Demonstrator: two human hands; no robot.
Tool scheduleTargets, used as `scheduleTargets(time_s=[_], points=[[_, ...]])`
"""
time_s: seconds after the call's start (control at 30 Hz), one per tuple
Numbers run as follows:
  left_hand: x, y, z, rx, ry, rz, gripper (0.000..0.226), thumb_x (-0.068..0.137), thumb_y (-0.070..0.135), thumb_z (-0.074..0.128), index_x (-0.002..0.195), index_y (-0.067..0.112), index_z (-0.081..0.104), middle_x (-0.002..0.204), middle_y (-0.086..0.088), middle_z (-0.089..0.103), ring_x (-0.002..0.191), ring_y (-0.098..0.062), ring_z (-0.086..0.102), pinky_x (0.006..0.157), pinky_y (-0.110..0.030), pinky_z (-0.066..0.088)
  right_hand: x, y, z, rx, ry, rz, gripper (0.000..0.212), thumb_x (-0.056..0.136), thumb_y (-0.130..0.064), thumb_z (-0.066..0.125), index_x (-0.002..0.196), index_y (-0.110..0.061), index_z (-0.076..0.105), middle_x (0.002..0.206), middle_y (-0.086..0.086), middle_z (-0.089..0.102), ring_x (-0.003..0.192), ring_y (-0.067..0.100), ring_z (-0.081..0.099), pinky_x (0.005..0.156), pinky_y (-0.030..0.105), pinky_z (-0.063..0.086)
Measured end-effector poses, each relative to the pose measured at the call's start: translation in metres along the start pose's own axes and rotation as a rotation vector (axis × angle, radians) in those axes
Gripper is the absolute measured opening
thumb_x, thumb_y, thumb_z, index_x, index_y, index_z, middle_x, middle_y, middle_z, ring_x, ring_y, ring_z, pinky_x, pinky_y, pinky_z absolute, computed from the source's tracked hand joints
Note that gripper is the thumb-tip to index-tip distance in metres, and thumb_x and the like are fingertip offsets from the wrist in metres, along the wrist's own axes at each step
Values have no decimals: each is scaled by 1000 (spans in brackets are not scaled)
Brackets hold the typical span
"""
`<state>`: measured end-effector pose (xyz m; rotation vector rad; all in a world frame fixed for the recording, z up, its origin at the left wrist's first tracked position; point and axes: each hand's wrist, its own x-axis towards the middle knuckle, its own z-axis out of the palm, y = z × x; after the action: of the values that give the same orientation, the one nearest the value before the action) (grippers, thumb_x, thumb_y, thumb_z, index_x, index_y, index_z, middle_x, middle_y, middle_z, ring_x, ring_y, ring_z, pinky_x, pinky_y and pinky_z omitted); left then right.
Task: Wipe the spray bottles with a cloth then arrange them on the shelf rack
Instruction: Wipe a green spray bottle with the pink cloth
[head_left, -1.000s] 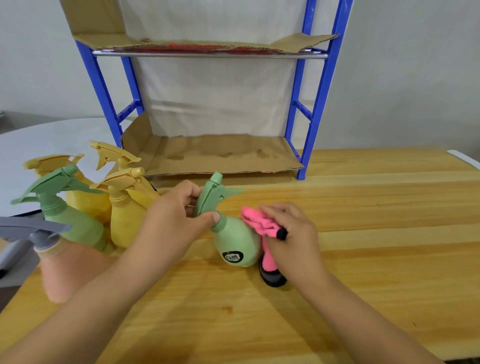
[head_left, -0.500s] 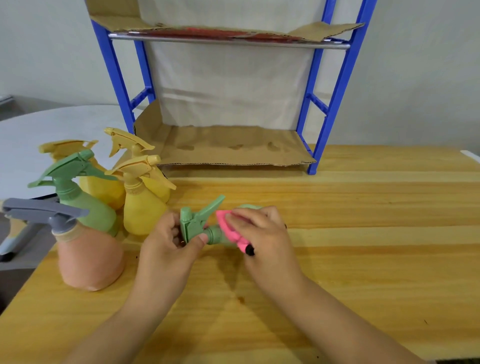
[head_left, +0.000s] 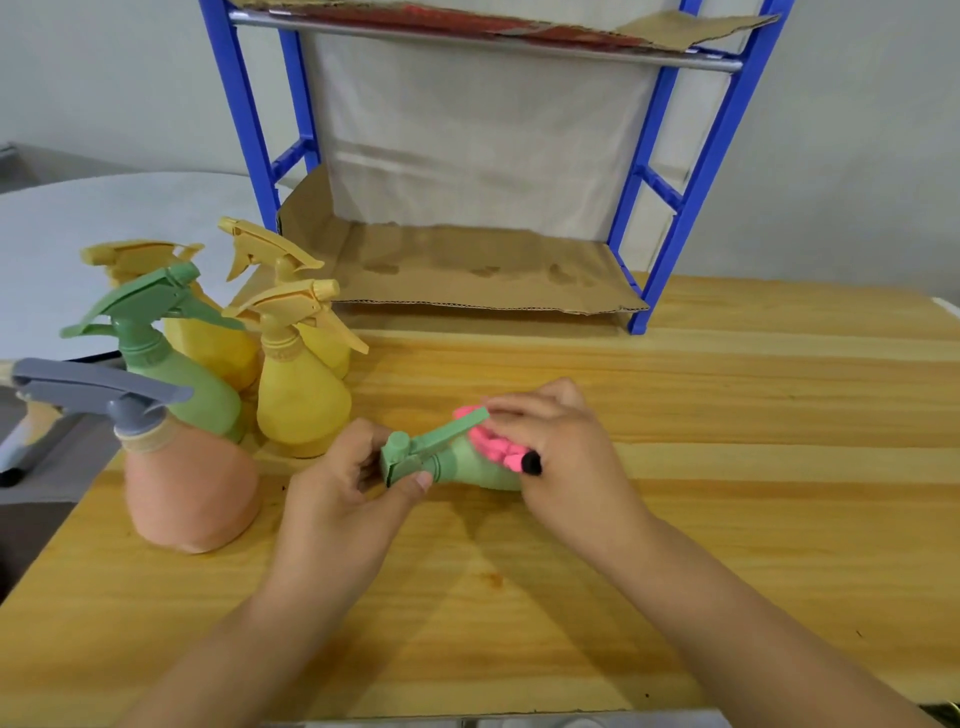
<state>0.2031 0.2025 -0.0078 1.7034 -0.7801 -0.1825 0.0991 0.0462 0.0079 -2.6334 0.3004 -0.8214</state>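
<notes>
A small green spray bottle (head_left: 457, 460) lies tipped on its side over the wooden table, nozzle end toward me. My left hand (head_left: 343, 483) grips its green trigger head. My right hand (head_left: 566, 447) holds a pink cloth (head_left: 493, 447) pressed against the bottle's body, covering most of it. The blue shelf rack (head_left: 691, 171) stands at the back of the table, its lower shelf lined with cardboard (head_left: 467, 270) and holding no bottles.
A cluster of upright spray bottles stands at the left: a pink one with a grey head (head_left: 182, 483), a green one (head_left: 171, 358) and three yellow ones (head_left: 296, 395). A white round table (head_left: 104, 218) lies beyond the left edge.
The green bottle went from upright to lying on its side. My right hand with the pink cloth moved onto its body. The camera view shifted downward and closer.
</notes>
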Motion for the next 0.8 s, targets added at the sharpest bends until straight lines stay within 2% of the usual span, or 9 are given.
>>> scheduleTargets(time_s=[0.07,0.2,0.33,0.4,0.47,0.53,0.6,0.7,0.8], points=[[1,1,0,58,-15,55,34,74,8,74,79,34,53,81,7,64,72,-13,59,61,-25,45,-1,-9,3,-15,-109,-61,21,83,-13,67,101,-22,72,111,-13,66,87,13,42,76,19,41],[0,-1,-2,132,-78,241,30,75,15,73,87,36,56,100,27,66,93,6,63,76,-15,51,4,4,-6,-21,-118,-48,35,79,-5,66,110,-21,69,113,-9,66,88,15,45,76,20,42],[2,-5,-6,206,-162,502,28,74,10,66,97,24,56,113,14,65,112,8,56,83,-11,50,16,39,-17,85,-121,237,63,68,18,48,112,-22,67,108,-9,65,100,26,50,83,20,36],[5,-8,-8,234,-189,574,30,72,5,65,96,19,55,112,10,64,114,6,55,86,-13,50,17,47,-18,65,-179,313,68,69,21,45,113,-26,66,111,-9,66,104,23,48,84,20,36],[8,-7,-10,231,-199,589,33,70,0,65,96,18,55,111,8,65,114,1,56,87,-18,51,18,47,-19,61,-214,331,73,69,23,45,115,-29,64,114,-11,64,101,18,44,80,12,35],[13,-5,-10,241,-220,629,27,75,4,58,98,17,54,112,6,64,113,-3,58,88,-23,52,19,39,-23,90,-220,303,73,70,23,47,114,-33,63,111,-19,61,98,15,42,79,7,33],[19,-2,-12,266,-259,665,25,76,8,52,99,18,53,113,6,62,112,-4,58,88,-23,52,22,27,-25,103,-226,198,66,74,18,55,112,-35,61,103,-28,57,98,15,44,81,9,35],[26,4,-15,347,-329,720,28,77,10,51,104,19,53,113,5,65,109,-8,60,84,-26,53,26,13,-26,75,-296,18,42,78,1,68,109,-27,68,105,-18,64,95,17,47,83,19,39],[29,11,-17,449,-379,817,27,80,11,50,106,16,55,107,-2,71,105,-12,63,82,-26,53,29,12,-31,94,-360,0,44,76,7,64,107,-23,70,105,-13,66,94,15,48,83,19,40]])
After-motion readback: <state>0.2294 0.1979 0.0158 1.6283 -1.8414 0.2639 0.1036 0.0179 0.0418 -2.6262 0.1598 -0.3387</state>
